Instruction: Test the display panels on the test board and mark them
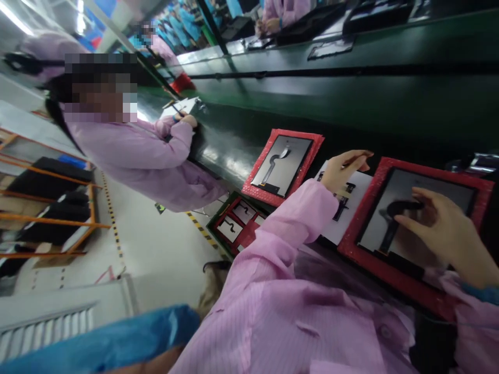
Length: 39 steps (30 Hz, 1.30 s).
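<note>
My right hand [448, 223] is over a grey display panel [384, 202] that lies on a red bubble-wrap pad [358, 234]. Its thumb and forefinger are spread, one on each side of the upper end of a black ribbon cable [390, 231], and the fingertips seem to touch the cable or panel. To the left, my left hand [345, 169] is raised above a white sheet [353, 200] printed with dark shapes. Its fingers are curled together; anything between them is hidden or too small to name.
Another panel with a curved cable [286, 161] lies on its own red pad [253, 182]. Below the bench edge, a tray [218, 218] holds red-wrapped panels. A co-worker [136, 150] in pink writes at the green bench [230, 119]. Metallic parts [483, 162] lie far right.
</note>
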### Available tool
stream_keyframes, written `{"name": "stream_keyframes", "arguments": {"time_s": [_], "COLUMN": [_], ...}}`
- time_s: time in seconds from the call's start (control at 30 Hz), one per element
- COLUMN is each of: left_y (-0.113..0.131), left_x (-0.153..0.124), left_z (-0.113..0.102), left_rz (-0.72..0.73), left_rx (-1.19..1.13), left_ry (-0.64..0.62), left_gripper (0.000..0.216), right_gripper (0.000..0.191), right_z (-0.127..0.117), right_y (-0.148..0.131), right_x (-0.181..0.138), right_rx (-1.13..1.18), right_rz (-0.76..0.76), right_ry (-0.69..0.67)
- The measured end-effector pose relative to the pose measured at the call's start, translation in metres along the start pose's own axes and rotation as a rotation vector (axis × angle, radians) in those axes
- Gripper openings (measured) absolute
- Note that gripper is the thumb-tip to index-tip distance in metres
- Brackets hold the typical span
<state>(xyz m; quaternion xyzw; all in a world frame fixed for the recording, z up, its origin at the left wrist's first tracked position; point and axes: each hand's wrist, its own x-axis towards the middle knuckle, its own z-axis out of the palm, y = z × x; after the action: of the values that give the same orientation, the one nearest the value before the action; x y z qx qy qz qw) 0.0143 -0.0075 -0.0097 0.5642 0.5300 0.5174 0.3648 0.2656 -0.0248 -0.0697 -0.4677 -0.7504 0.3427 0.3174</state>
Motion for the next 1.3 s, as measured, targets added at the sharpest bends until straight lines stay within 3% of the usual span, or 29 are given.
{"name": "stream_keyframes", "arguments": {"time_s": [0.1,0.2,0.23,0.33,0.37,0.47,0.63,0.73,0.93,1.3], "left_y": [0.001,0.002,0.003,0.008,0.01,0.016,0.02,0.019,0.017,0.008], "left_x": [-0.004,-0.007,-0.008,-0.011,-0.012,-0.015,-0.018,-0.02,-0.022,-0.023], "left_z": [0.001,0.002,0.003,0.003,0.003,0.005,0.011,0.014,0.014,0.011], "left_rz": [-0.001,-0.006,0.0,0.054,0.076,0.122,0.184,0.204,0.252,0.35], "left_rx": [0.002,0.062,0.105,0.278,0.348,0.594,0.897,0.964,0.971,0.956], "left_ry": [-0.043,-0.052,-0.059,-0.106,-0.128,-0.212,-0.426,-0.541,-0.624,-0.647], "left_gripper": [0.011,0.015,0.017,0.021,0.022,0.024,0.021,0.02,0.019,0.02], "right_gripper": [0.088,0.098,0.092,0.05,0.045,0.052,0.033,0.027,0.027,0.027], "right_z": [0.001,0.006,0.009,0.015,0.016,0.017,0.017,0.02,0.027,0.034], "right_y": [-0.016,-0.026,-0.028,-0.03,-0.029,-0.027,-0.027,-0.027,-0.022,-0.017], "right_x": [-0.002,-0.006,-0.007,-0.008,-0.008,-0.004,0.006,0.01,0.013,0.013], "right_rx": [0.569,0.844,0.908,1.032,1.034,0.889,0.33,0.178,0.067,-0.009], "right_rz": [0.206,0.229,0.238,0.266,0.249,0.141,-0.146,-0.262,-0.296,-0.311], "right_ry": [-0.028,0.029,0.042,0.009,-0.018,-0.107,-0.121,-0.106,-0.112,-0.08]}}
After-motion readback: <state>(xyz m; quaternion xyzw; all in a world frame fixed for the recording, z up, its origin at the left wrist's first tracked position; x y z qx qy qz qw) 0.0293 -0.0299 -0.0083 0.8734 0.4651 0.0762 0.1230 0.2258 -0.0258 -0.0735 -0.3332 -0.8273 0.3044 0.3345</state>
